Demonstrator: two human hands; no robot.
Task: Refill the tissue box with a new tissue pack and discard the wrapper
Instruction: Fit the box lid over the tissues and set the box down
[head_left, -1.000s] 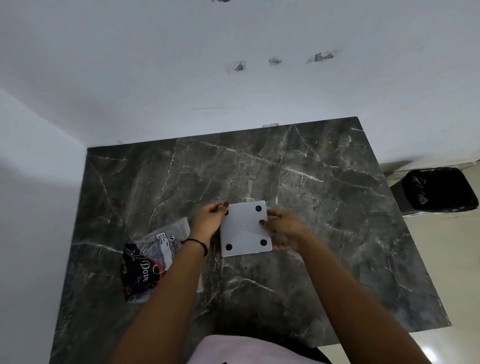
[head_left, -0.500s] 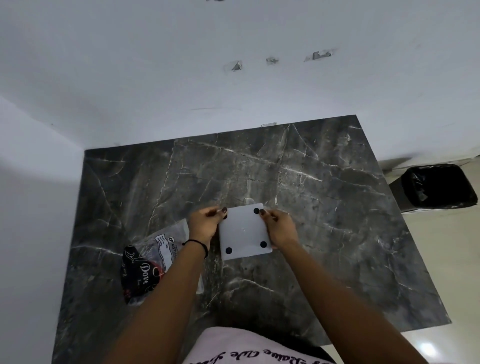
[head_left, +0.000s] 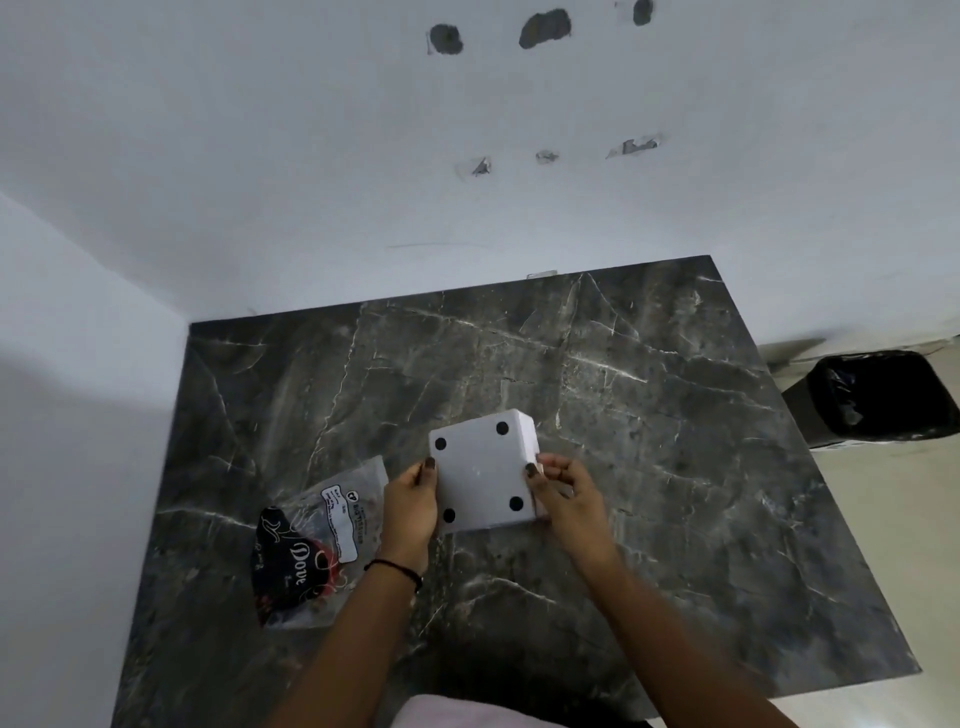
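Note:
A white square tissue box (head_left: 480, 475) is upside down over the dark marble table (head_left: 649, 467), its base with black round feet facing me. My left hand (head_left: 410, 506) grips its left side and my right hand (head_left: 563, 499) grips its right side. To the left of my left hand, a crumpled plastic wrapper (head_left: 311, 551) with black and red print lies flat on the table. No tissues are visible; the box's opening faces down and is hidden.
A black bin (head_left: 883, 397) lined with a black bag stands on the floor off the table's right side. White walls close in the table at the back and the left. The table's front edge runs near my body.
Both hands have shifted their grip toward the near half of the box. The camera has tilted up a little. The wrapper has not moved.

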